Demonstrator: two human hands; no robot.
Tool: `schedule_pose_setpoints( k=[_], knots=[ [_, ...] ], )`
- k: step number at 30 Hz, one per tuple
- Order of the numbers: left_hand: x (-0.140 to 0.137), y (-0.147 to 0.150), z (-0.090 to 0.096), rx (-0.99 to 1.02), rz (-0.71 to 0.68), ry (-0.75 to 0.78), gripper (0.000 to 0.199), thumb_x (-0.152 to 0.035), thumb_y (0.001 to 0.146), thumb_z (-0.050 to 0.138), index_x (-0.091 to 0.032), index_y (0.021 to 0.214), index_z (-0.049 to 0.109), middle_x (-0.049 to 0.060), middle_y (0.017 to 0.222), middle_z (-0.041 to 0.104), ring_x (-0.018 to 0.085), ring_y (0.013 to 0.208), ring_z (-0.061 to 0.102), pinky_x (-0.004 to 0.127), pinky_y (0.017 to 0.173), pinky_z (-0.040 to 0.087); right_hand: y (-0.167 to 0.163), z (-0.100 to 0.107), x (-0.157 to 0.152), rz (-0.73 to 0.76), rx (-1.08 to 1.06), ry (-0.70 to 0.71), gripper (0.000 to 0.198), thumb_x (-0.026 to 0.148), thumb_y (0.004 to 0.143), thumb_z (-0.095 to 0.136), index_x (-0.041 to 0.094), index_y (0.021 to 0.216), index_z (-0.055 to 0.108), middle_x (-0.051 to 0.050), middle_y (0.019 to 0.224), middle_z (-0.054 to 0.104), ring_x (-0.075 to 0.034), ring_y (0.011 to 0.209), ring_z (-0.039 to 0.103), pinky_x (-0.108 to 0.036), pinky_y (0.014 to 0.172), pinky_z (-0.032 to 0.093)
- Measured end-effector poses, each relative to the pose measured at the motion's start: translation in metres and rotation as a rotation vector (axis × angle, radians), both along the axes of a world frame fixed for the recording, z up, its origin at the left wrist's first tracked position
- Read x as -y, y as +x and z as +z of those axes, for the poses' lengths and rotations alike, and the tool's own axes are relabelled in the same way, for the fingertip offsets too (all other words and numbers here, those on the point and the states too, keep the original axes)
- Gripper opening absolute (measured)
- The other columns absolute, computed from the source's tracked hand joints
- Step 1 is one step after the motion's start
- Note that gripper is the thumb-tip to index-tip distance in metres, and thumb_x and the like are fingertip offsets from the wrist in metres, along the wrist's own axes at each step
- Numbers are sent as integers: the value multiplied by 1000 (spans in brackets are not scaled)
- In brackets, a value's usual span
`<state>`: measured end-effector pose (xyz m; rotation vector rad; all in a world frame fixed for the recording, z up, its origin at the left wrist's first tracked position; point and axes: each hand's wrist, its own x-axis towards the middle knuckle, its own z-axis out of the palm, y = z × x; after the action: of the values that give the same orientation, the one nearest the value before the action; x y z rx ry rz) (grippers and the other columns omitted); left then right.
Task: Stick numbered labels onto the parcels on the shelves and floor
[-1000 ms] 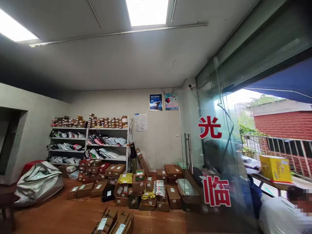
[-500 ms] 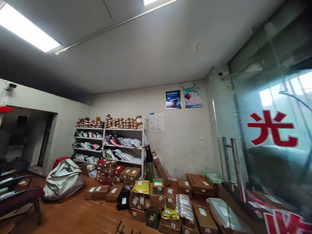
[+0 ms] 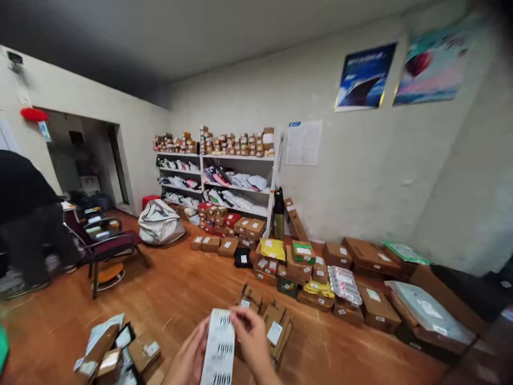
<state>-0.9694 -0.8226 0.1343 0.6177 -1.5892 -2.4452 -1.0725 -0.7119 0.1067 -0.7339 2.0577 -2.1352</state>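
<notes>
A white strip of printed number labels is held up in front of me, near the bottom of the head view. My left hand is wrapped along the strip's left edge. At its upper right corner, my right hand pinches the strip between thumb and fingers. Just beyond the hands, brown cardboard boxes with white labels lie on the floor, partly covered by my right hand.
White shelves hold small boxes and bagged parcels. More parcels line the floor at right. A small heap lies at lower left. A chair, a white sack and a bending person are at left.
The view has tilted down and turned left, away from the glass door. Both my hands and the label strip now show, as does a person at left.
</notes>
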Motion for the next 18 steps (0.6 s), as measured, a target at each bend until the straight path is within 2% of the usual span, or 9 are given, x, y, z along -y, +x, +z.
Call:
schedule_pose_setpoints(
  k=[1,3,6,9,13,18],
  knots=[
    [19,-22,5,-23,-43,54,75,-61,69,64,-21,130,48,10,102,72,28,98,65,37,76,53,-24,8,19,-16,61,-58,44,60,70,63,19,85,70,-8,85,72,-21,77,65,-34,70,53],
    [51,-63,13,-83,-152,168,77,-56,75,61,-23,139,34,9,99,73,26,94,67,33,72,52,-70,23,52,-41,126,-134,45,59,62,70,18,80,71,-8,77,72,-20,67,63,-32,61,52],
    [90,-117,17,-119,-250,232,67,-49,86,48,-26,143,21,8,90,74,22,85,69,31,69,50,-131,40,91,-54,134,-193,41,54,58,74,18,77,71,-6,69,71,-17,58,60,-28,54,49],
    [128,-176,13,-133,-294,230,57,-44,90,43,-23,141,27,8,89,74,20,83,69,30,71,50,-193,43,128,-69,92,-206,36,49,58,76,18,75,72,-5,67,71,-15,58,60,-27,54,48],
    [183,-270,13,-140,-357,220,50,-42,92,39,-20,137,34,9,94,73,21,82,68,33,75,51,-286,39,185,-60,53,-211,31,45,59,76,18,75,72,-5,69,71,-16,60,61,-27,56,48],
    [256,-386,26,-153,-369,230,57,-45,91,38,-14,139,29,12,91,73,23,77,69,37,77,50,-400,43,265,-51,27,-229,32,45,62,74,18,77,71,-5,72,73,-17,63,63,-29,60,51]
  ],
)
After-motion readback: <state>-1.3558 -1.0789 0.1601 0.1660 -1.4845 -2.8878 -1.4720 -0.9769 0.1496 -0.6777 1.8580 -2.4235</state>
